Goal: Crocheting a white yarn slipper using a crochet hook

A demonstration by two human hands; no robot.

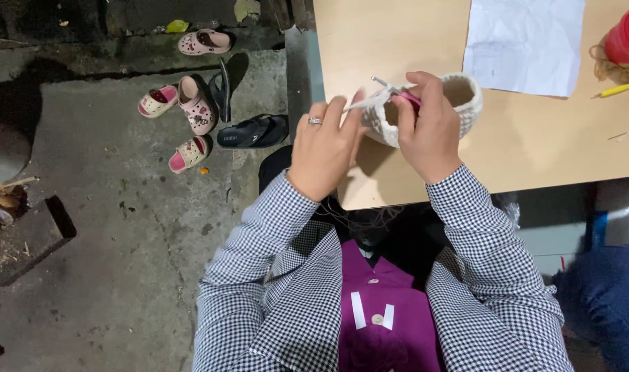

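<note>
A small cream crocheted basket (pixel 466 96) lies tilted over the near edge of a light wooden table (pixel 535 151). My left hand (pixel 326 148), a ring on one finger, pinches the basket's rim and a strand of cream yarn. My right hand (pixel 428 127) grips a crochet hook (pixel 395 90) with a pink handle, its metal tip poking out to the left above the rim. Both sleeves are black-and-white checked.
A white sheet of paper (pixel 524 45), a red container (pixel 627 38), brown twine and a yellow pencil (pixel 621 88) lie on the table's far side. Several pink children's shoes (pixel 194 103) and black sandals (pixel 252 131) sit on the concrete floor at left. Another person's blue-jeaned leg (pixel 607 303) is at right.
</note>
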